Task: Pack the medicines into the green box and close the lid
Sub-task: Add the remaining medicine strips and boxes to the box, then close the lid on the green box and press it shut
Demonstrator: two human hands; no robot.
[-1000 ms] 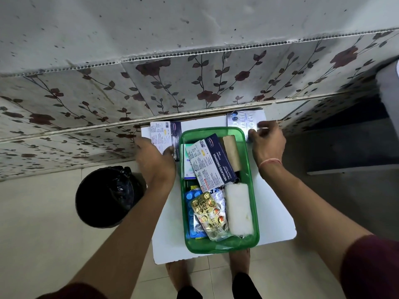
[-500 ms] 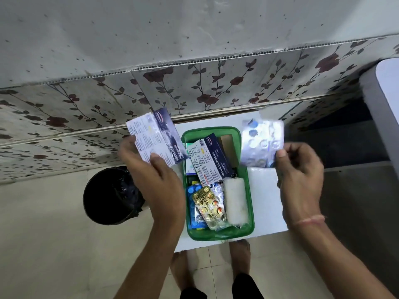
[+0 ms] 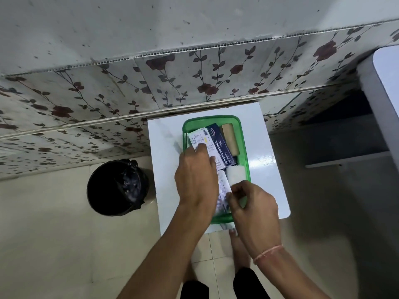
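Both hands have dropped from mid-air into the green box (image 3: 243, 134) at frame centre: the left hand (image 3: 195, 180) presses a dressing packet (image 3: 199, 140) down, the right hand (image 3: 252, 203) pinches a blister strip (image 3: 222, 186). Counter (image 3: 267, 169) looks cleared; no lid visible.

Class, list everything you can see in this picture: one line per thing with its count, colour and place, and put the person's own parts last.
green box: 1, green, on the white table, lid not in view
white table: 1, white, against the tiled wall
dressing packet: 1, navy and white, in the box's far half
tan roll: 1, tan, far right in the box
white roll: 1, white, right side of the box
blister strip: 1, silvery, over the box's near half
black bin: 1, black, floor left of the table
left hand: 1, on the packet
right hand: 1, pinching the strip
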